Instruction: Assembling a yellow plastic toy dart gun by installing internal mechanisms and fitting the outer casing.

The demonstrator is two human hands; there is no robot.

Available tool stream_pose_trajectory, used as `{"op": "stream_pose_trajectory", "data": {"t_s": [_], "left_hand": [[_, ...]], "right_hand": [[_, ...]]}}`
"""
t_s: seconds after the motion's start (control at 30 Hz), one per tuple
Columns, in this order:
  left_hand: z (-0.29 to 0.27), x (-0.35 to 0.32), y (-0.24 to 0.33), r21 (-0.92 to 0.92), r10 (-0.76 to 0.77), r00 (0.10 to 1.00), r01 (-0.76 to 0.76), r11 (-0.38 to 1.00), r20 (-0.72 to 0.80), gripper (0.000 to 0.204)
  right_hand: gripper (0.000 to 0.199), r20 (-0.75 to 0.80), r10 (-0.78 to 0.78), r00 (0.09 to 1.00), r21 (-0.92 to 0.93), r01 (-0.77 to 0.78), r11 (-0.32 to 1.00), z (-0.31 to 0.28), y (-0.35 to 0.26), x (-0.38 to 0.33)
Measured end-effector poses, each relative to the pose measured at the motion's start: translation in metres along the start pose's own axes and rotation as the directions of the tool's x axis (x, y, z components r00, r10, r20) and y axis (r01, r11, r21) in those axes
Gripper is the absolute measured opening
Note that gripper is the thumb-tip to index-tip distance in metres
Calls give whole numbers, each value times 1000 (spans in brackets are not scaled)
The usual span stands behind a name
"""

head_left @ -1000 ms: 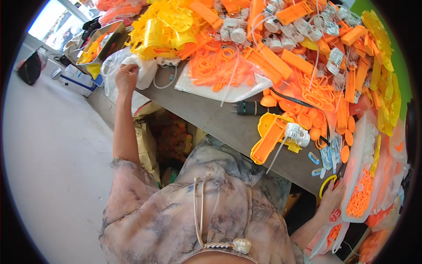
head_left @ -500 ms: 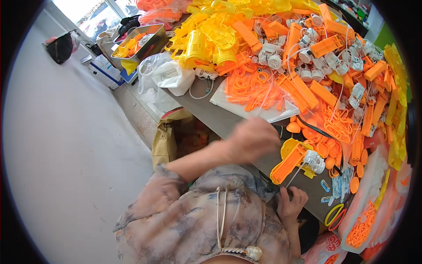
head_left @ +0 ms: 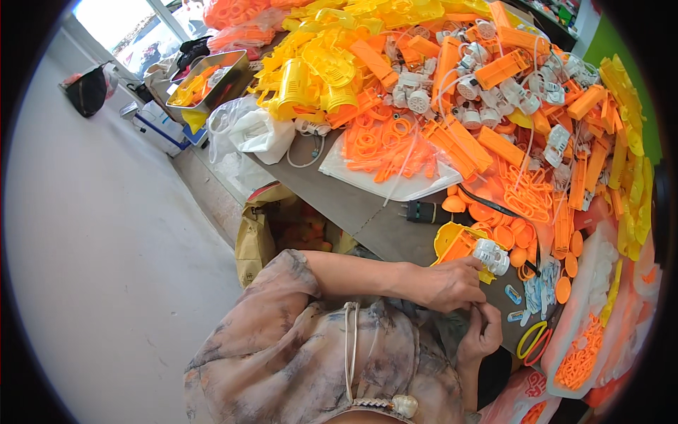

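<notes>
My left hand lies at the near table edge, its fingertips pinching a small white plastic part. That part rests against a yellow and orange plastic housing. My right hand is just below the left one, with its fingers curled by the table edge; what it holds is hidden. A black plug lies on the grey table just beyond.
Heaps of orange and yellow plastic parts and white corded parts cover the table. White plastic bags sit at its left end, with a metal tray beyond. A brown sack stands on the floor. Yellow rings lie at right.
My left arm, stretched out to the white bags at the far left a second ago, has swung back right to the white part in front of me.
</notes>
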State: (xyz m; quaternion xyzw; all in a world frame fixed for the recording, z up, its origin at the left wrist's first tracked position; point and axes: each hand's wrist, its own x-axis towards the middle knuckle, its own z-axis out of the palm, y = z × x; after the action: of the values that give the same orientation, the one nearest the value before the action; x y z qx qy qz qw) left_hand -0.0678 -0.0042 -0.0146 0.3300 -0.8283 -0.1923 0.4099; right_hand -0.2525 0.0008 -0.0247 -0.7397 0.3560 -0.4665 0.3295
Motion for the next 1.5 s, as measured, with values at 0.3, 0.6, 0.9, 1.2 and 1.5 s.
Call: {"op": "stream_pose_trajectory", "data": {"t_s": [0.3, 0.6, 0.9, 1.2, 1.5], "left_hand": [[-6, 0, -1, -22, -47, 988, 44, 999, -148, 11], [-10, 4, 6, 31, -21, 986, 27, 999, -165, 15], [-11, 3, 2, 85, -14, 997, 21, 996, -82, 15], [-9, 3, -2, 111, -16, 999, 20, 994, -40, 15], [-1, 3, 1, 119, -70, 992, 83, 989, -107, 15]], "right_hand": [[14, 74, 149, 986, 56, -154, 987, -8, -8, 19], [8, 170, 249, 953, 99, -268, 958, -17, -9, 31], [7, 333, 88, 939, -9, -90, 996, -24, -10, 41], [13, 429, -25, 903, -174, 110, 979, -25, -10, 51], [13, 464, 16, 885, -261, 119, 958, -28, -6, 53]]}}
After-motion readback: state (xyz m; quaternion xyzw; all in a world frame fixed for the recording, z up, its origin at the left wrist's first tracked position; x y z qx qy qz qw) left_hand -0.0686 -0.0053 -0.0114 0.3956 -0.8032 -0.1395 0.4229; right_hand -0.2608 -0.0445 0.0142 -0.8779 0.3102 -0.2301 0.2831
